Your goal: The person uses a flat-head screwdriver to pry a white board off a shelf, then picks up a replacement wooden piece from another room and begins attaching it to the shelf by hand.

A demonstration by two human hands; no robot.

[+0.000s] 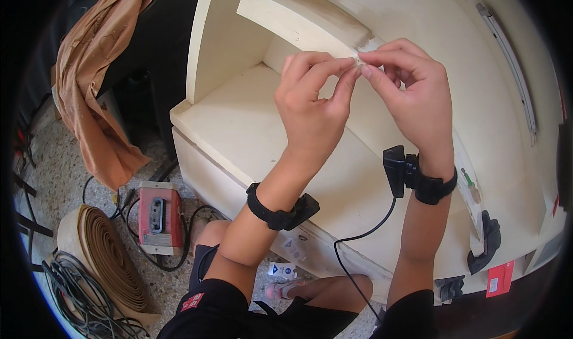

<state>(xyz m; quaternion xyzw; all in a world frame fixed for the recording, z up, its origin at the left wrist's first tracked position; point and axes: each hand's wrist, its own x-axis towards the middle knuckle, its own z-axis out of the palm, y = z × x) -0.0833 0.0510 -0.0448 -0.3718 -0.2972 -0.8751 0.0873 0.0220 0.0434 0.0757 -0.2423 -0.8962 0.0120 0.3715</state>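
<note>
My left hand point(313, 90) and my right hand point(414, 92) meet at their fingertips near the right end of a cream-painted shelf point(293, 27). Between them is a small whitish piece point(358, 61), pinched by the thumb and forefinger of each hand. It is too small and too covered by fingers to name. Whether it is fixed to the shelf, I cannot tell. A brown, rough stain marks the shelf's top by that end. Below my hands spreads the cream board point(250, 115) of the cabinet. Each wrist wears a black strap with a device, the right one trailing a cable point(344, 240).
A green-handled tool point(468, 180) and a dark glove-like item point(484, 242) lie on the right ledge. A metal rail point(510, 65) runs along the right panel. On the floor at left are a red power unit point(159, 218), a rolled strip point(105, 254) and coiled cables point(85, 289). Orange cloth point(96, 83) hangs above.
</note>
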